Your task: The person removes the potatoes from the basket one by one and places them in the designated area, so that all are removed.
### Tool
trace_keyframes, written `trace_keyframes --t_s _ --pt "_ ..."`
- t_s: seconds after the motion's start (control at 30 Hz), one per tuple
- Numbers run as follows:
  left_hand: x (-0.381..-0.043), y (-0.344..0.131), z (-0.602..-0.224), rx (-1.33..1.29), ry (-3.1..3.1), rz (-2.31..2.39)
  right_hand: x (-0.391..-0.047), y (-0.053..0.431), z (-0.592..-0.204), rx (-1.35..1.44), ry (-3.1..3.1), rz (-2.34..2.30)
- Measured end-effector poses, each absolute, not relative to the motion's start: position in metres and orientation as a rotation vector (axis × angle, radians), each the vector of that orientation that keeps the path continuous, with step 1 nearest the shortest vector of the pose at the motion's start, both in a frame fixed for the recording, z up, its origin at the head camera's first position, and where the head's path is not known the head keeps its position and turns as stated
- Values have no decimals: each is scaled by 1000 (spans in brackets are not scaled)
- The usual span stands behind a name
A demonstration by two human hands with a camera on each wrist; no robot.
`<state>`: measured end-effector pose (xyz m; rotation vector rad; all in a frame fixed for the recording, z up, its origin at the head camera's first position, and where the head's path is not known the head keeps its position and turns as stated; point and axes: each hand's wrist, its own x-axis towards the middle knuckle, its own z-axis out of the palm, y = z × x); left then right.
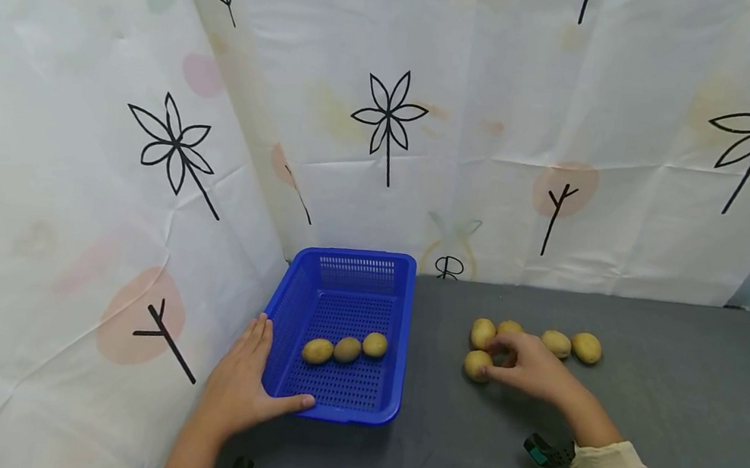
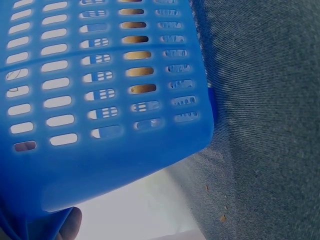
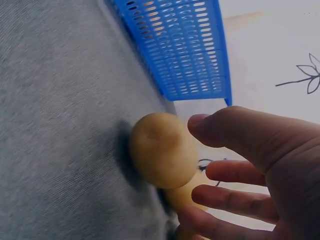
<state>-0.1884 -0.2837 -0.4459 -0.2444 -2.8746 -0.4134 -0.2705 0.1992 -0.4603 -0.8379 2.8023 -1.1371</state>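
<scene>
A blue plastic basket [image 1: 401,343] stands on the grey table, its perforated wall filling much of the left wrist view. Three potatoes [image 1: 347,350] lie in a row inside it. My left hand [image 1: 237,387] rests at the basket's near left corner, fingers straight along the left side and thumb stretched over the near rim. To the right, my right hand [image 1: 529,366] is held at the nearest loose potato [image 3: 164,150]. Its thumb and fingers are parted beside that potato, with a gap showing in the right wrist view. Behind it sit two more potatoes [image 1: 483,332], partly overlapped by the hand.
Two further potatoes [image 1: 586,348] lie side by side beyond the right wrist. A pale cloth with drawn flowers [image 1: 390,113] hangs along the back and left of the table [image 1: 686,404]. Each wrist wears a dark band [image 1: 547,452].
</scene>
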Motion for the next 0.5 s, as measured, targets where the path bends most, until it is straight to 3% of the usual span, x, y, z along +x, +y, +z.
trace_keyframes --t_s 0.5 --pt "-187 -284 -446 -267 -2846 -394 -278 132 -416 -1119 2865 -1203"
